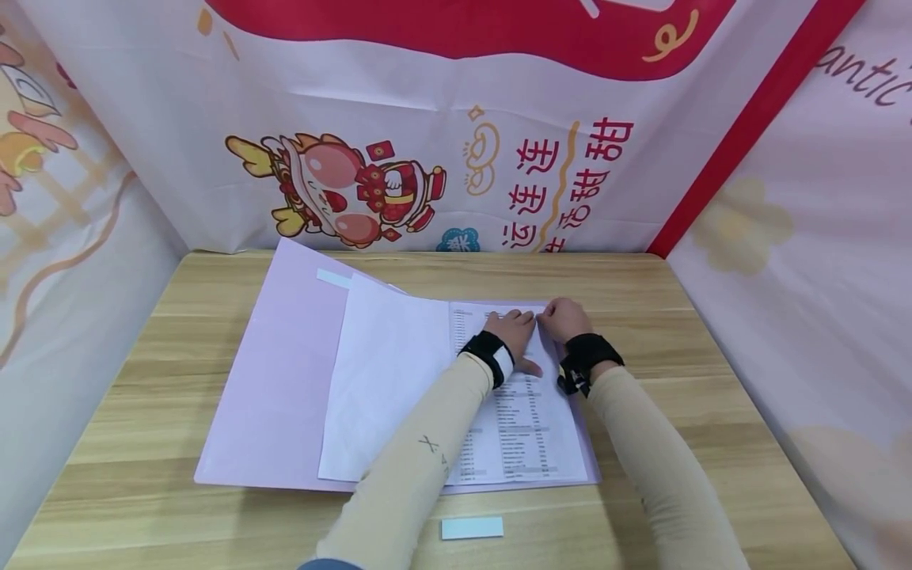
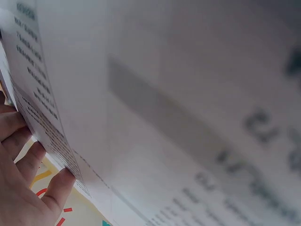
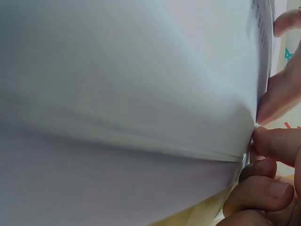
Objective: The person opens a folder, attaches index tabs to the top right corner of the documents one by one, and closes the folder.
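Note:
A light purple folder point(image 1: 281, 380) lies spread on the wooden table. On its right side is a stack of paper topped by a printed sheet point(image 1: 523, 427) with columns of text; a blank white page point(image 1: 385, 372) is turned over to the left. My left hand point(image 1: 514, 336) presses the upper part of the printed sheet, fingers extended and thumb spread. Beside it, my right hand point(image 1: 566, 319) pinches the sheet's upper right corner with curled fingers. In the right wrist view, the paper edge point(image 3: 188, 103) lifts slightly over the folder's cover point(image 3: 94, 193).
A pale blue strip point(image 1: 472, 528) lies on the table point(image 1: 128, 443) in front of the folder. A similar pale label point(image 1: 333, 279) sits near the top of the left cover. Printed cloth walls point(image 1: 399, 95) enclose the table at the back and both sides.

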Motion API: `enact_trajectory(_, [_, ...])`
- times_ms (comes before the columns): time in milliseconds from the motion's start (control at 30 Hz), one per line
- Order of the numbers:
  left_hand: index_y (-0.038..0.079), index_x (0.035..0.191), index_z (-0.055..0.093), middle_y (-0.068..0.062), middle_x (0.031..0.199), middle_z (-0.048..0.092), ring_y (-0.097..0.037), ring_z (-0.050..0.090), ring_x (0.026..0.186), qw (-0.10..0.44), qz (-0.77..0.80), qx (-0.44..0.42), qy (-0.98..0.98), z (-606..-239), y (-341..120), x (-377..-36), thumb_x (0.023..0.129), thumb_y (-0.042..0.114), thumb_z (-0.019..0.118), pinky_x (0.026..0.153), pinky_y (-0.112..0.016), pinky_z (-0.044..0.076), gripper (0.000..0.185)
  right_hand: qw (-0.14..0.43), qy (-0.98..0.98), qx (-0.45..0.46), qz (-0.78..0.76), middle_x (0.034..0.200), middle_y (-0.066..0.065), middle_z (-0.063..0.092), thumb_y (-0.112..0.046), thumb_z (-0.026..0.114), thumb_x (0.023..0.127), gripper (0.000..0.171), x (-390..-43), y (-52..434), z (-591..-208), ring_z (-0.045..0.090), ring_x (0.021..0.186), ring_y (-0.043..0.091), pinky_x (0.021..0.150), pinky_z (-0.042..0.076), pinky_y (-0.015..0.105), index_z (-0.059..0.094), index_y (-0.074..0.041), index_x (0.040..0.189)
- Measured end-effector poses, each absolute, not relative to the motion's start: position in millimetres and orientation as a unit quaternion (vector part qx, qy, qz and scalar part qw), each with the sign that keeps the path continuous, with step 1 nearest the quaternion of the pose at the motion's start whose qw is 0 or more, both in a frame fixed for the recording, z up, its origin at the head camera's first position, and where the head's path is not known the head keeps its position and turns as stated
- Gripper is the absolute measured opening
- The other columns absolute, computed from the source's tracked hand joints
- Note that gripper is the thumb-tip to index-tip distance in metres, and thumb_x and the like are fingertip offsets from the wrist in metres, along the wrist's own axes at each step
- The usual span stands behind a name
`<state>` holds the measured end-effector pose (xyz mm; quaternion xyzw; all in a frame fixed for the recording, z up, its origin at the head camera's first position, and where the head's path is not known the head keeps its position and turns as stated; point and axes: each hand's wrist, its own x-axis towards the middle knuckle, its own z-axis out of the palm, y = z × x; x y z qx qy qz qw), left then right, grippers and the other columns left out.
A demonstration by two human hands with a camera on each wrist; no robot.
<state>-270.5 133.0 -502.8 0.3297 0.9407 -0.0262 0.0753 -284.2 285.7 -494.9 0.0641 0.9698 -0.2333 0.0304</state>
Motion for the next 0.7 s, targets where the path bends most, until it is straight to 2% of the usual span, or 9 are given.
enact_trajectory(300, [0.018,0.159,0.037,0.001,0.165,0.033,-0.019,0.033,0.148,0.083,-0.037,0.328,0.94,-501,133,-271,0.076,0.085,0.062,0.112,-0.05,0.039,0.11,0.051,0.964,0.073,-0.25,0.072,0.004,0.058,-0.021,0.06,0.094,0.023,-285,292,-499,0.056,0.069,0.023,0.061,0.04,0.029,0.059,-0.008,0.074])
enact_trajectory(467, [0.018,0.159,0.037,0.001,0.165,0.033,-0.019,0.033,0.148,0.083,-0.037,0.329,0.94,-500,132,-271,0.076,0.085,0.06,0.112,-0.05,0.04,0.109,0.054,0.964,0.076,-0.25,0.075,0.004,0.059,-0.022,0.06,0.095,0.024,-284,296,-498,0.056,0.072,0.023,0.063,0.04,0.029,0.061,-0.008,0.076])
enact_trajectory(700, [0.017,0.159,0.037,0.002,0.164,0.034,-0.018,0.033,0.148,0.08,-0.032,0.331,0.94,-497,130,-269,0.077,0.084,0.06,0.113,-0.049,0.039,0.108,0.062,0.961,0.09,-0.253,0.071,0.004,0.056,-0.018,0.058,0.091,0.021,-283,295,-494,0.055,0.069,0.023,0.061,0.04,0.029,0.058,-0.008,0.072])
